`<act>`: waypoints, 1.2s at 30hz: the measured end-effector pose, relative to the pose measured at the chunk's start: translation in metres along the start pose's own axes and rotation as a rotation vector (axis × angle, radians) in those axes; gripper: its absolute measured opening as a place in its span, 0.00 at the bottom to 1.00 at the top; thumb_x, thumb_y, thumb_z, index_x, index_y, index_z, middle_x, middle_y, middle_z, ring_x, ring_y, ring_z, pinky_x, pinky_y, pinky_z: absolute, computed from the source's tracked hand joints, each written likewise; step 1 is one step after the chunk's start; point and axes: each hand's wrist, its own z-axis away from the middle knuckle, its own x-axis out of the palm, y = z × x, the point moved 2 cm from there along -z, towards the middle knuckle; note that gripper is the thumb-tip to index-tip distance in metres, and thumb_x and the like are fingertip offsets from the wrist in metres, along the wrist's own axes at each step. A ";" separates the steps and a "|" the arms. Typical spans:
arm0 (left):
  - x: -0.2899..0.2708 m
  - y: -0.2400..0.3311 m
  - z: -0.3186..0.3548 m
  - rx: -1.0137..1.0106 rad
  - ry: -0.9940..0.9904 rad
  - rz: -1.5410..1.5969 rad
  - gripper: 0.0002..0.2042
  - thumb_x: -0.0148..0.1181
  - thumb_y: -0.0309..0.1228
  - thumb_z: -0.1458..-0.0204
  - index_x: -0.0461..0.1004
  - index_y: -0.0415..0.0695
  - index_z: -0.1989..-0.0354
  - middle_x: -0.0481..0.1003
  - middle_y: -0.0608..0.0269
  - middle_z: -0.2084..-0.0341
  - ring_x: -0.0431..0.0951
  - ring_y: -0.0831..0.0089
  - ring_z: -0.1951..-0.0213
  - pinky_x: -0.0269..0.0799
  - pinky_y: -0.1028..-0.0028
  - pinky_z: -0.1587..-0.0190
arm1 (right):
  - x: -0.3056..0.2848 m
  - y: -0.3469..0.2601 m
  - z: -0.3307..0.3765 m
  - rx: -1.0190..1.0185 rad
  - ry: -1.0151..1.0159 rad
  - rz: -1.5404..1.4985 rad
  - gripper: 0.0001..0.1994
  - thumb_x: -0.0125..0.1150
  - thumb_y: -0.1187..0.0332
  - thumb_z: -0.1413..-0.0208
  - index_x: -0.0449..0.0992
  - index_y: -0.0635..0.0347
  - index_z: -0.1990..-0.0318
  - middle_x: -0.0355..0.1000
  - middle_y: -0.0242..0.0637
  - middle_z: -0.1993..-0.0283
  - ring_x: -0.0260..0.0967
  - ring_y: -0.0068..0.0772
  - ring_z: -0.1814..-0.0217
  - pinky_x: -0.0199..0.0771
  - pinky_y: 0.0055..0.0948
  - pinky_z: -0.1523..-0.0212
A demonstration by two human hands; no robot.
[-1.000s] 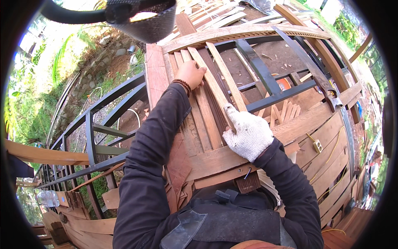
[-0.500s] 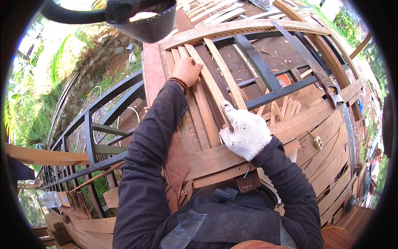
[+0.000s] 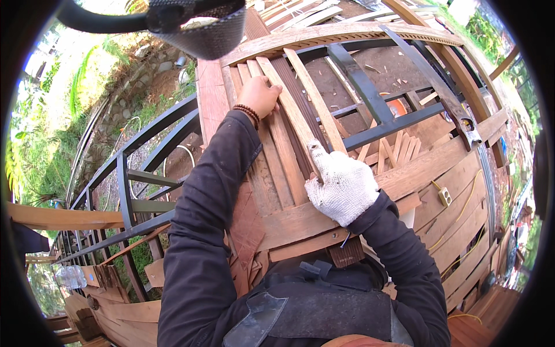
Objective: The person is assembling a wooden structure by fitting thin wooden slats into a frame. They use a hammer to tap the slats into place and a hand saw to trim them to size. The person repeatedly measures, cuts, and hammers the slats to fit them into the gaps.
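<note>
A narrow wooden slat (image 3: 292, 115) runs between my two hands across a wooden frame. My bare left hand (image 3: 259, 96), with a beaded bracelet at the wrist, is closed around the slat's far part. At the near end my right hand (image 3: 346, 188), in a white knitted glove, grips the same slat, its index finger lying along the wood. More slats (image 3: 272, 156) lie side by side to the left, set against the near rail (image 3: 300, 224) and the curved far rail (image 3: 324, 37). Another loose-looking slat (image 3: 315, 98) lies just right, over a dark grooved board (image 3: 285, 81).
Dark metal bars (image 3: 361, 81) span the opening on the right. A handsaw (image 3: 428, 75) lies across the frame there. A socket (image 3: 444, 198) with a yellow cord rests on planks at right. Wood offcuts (image 3: 399, 151) lie below; a metal railing (image 3: 124, 179) stands left.
Both hands keep their hold on the slat and stay almost in place. The view has shifted very slightly.
</note>
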 end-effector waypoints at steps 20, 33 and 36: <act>-0.003 0.021 0.016 0.266 0.238 -0.751 0.17 0.62 0.36 0.38 0.81 0.36 0.49 0.84 0.49 0.69 0.86 0.54 0.65 0.81 0.58 0.59 | 0.011 -0.004 -0.008 0.028 -0.093 0.059 0.30 0.62 0.57 0.40 0.73 0.68 0.35 0.78 0.51 0.64 0.81 0.51 0.62 0.81 0.45 0.61; 0.017 0.045 0.099 1.100 -0.740 -0.362 0.15 0.64 0.31 0.45 0.83 0.45 0.49 0.80 0.56 0.55 0.78 0.57 0.47 0.66 0.51 0.35 | -0.029 0.021 0.041 -0.140 0.018 -0.096 0.17 0.74 0.73 0.54 0.84 0.56 0.53 0.81 0.41 0.57 0.77 0.50 0.50 0.73 0.44 0.42; 0.018 0.036 0.096 1.091 -0.804 -0.346 0.15 0.69 0.37 0.45 0.83 0.46 0.51 0.79 0.61 0.55 0.76 0.58 0.50 0.58 0.49 0.32 | -0.021 0.019 0.041 -0.104 0.048 -0.081 0.16 0.75 0.73 0.55 0.84 0.54 0.55 0.80 0.37 0.58 0.77 0.48 0.51 0.71 0.44 0.42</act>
